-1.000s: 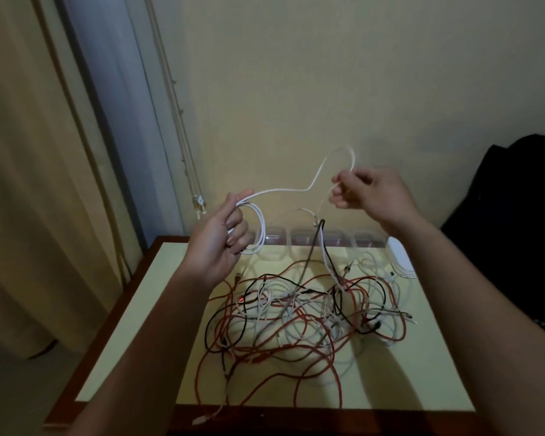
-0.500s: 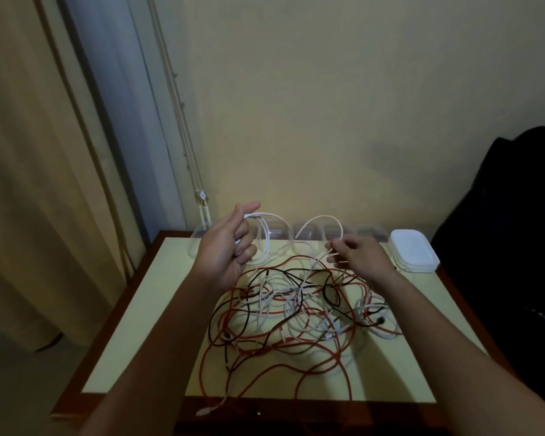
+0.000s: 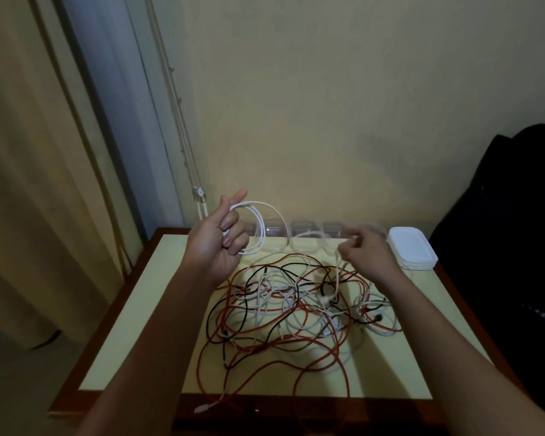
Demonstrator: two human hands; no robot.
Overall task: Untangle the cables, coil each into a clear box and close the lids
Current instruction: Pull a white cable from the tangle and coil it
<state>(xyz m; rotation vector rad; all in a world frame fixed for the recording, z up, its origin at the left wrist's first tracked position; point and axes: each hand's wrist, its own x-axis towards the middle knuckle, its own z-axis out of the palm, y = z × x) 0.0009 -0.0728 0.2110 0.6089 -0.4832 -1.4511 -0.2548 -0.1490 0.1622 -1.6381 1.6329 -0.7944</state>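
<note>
Your cream desk (image 3: 158,309) stands against a plain wall (image 3: 328,105), with a curtain (image 3: 29,184) to its left and dark fabric (image 3: 501,247) to its right. Clear boxes (image 3: 306,234) line its far edge, and white lids (image 3: 412,250) are stacked at the far right corner. The cable tangle (image 3: 296,309) covers the middle; your left hand (image 3: 216,243), fingers curled, grips the coiled white cable (image 3: 261,228) over the far edge, partly hiding the boxes, while your blurred right hand (image 3: 370,254) pinches its trailing strand.

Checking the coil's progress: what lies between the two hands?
In the head view, the white cable arcs from the left hand toward the right hand, with clear boxes behind it.
</note>
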